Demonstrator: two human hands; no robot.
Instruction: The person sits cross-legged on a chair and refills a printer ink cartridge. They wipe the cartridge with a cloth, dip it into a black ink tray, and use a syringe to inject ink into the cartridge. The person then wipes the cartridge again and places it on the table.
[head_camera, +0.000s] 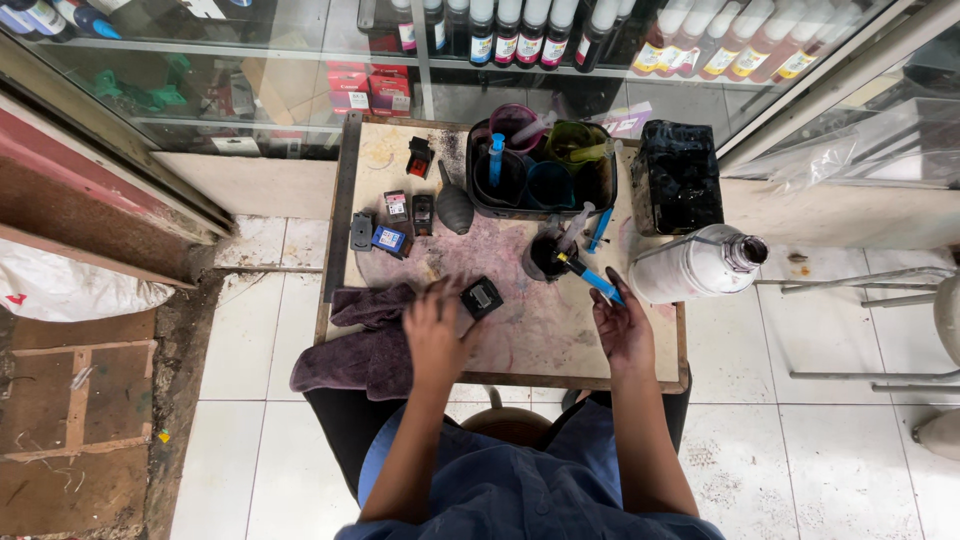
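My left hand holds a small black ink cartridge at its fingertips, just above the stained wooden table and beside a purple cloth. My right hand grips a blue syringe whose tip points into a small black cup. A white bottle with a dark open neck lies tilted to the right of that hand.
Several more cartridges lie at the table's left, with a grey rubber blower bulb. A black tub of cups and syringes and a black box stand at the back. Glass shelves of ink bottles rise behind.
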